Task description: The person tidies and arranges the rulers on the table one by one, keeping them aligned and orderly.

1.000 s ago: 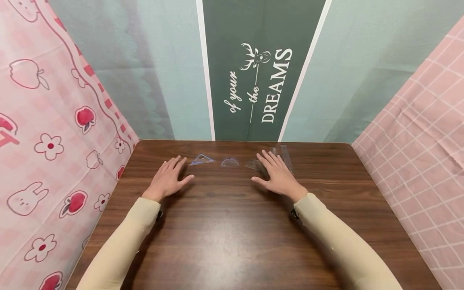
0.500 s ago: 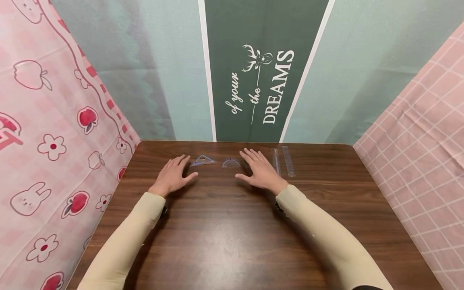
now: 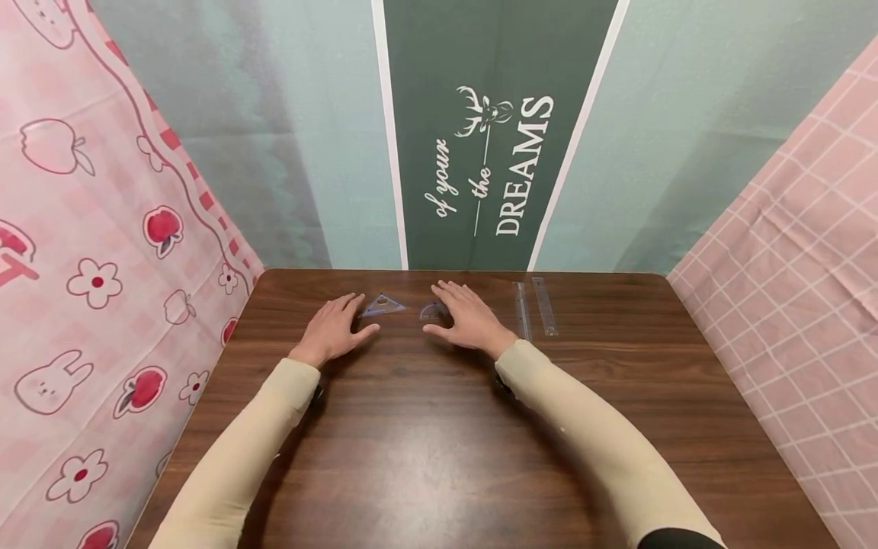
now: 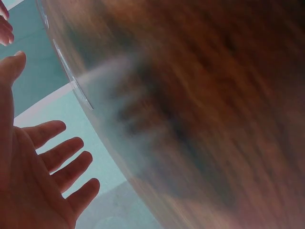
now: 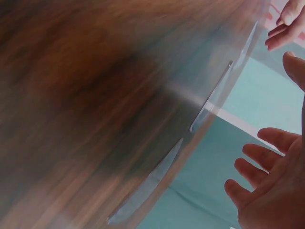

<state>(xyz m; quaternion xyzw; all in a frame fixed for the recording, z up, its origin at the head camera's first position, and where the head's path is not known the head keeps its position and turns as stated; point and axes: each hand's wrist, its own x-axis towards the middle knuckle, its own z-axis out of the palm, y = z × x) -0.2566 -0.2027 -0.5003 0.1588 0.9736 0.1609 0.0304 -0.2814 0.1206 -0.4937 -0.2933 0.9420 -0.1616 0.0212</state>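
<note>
A person wears a close-fitting, pale cream fabric left sleeve (image 3: 233,450) at lower left of the frame and a matching right sleeve (image 3: 590,419) at lower right, their plain cuffs ending at a bare left hand (image 3: 331,328) and bare right hand (image 3: 469,320). A small black object (image 3: 317,393) shows beside the left cuff, its twin (image 3: 504,384) beside the right. A curved black shape (image 3: 679,538) overlaps the right sleeve at the bottom edge.

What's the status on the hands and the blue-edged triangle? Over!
Left hand and right hand: holding nothing. Triangle: flat on the table, near the left hand. In the way: right hand, partly hiding the protractor in the head view.
</note>
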